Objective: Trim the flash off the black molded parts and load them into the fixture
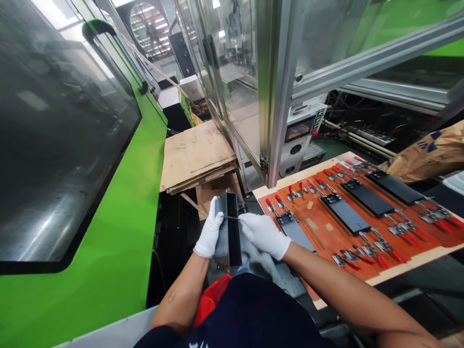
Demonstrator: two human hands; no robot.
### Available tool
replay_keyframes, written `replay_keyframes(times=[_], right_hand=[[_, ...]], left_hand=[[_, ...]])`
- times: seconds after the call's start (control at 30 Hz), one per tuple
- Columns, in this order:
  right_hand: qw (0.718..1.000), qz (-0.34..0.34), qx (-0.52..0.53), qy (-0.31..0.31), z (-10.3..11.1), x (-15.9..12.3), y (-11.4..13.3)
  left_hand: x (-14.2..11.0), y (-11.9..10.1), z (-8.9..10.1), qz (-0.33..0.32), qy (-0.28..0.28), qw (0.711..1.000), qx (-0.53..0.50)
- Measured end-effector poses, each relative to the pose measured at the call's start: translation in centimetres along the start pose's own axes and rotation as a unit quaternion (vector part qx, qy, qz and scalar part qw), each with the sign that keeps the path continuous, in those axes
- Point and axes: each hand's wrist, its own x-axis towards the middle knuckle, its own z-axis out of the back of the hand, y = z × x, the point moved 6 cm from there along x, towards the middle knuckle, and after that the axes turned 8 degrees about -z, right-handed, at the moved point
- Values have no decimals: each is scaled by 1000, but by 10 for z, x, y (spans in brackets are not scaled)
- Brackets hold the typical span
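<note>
In a white glove, my left hand (211,228) is closed around the left side of a long dark rectangular part (234,237), which stands out in front of my body with its hollow side facing right. My right hand (264,233), also gloved in white, pinches a thin dark strip or rod (232,218) that crosses the upper part of the piece. Whether it is a blade or another slim tool, I cannot make out. The tip of the strip lies by my left thumb.
On my right, an orange board (326,227) carries several dark panels (344,212) held by red-handled toggle clamps (377,253). Stacked cardboard (197,154) lies ahead. A green machine (119,232) stands left, and an aluminium-framed clear guard (277,96) rises in front.
</note>
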Motion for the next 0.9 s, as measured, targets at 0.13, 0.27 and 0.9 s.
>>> replay_keyframes(times=[0.13, 0.27, 0.9], right_hand=[[997, -30, 43, -59, 7, 21, -8], [988, -11, 107, -115, 1, 35, -6], [835, -298, 461, -41, -100, 169, -95]], left_hand=[[-4, -20, -9, -64, 19, 997, 35], [1, -30, -7, -118, -5, 990, 72], [29, 4, 111, -62, -264, 956, 113]])
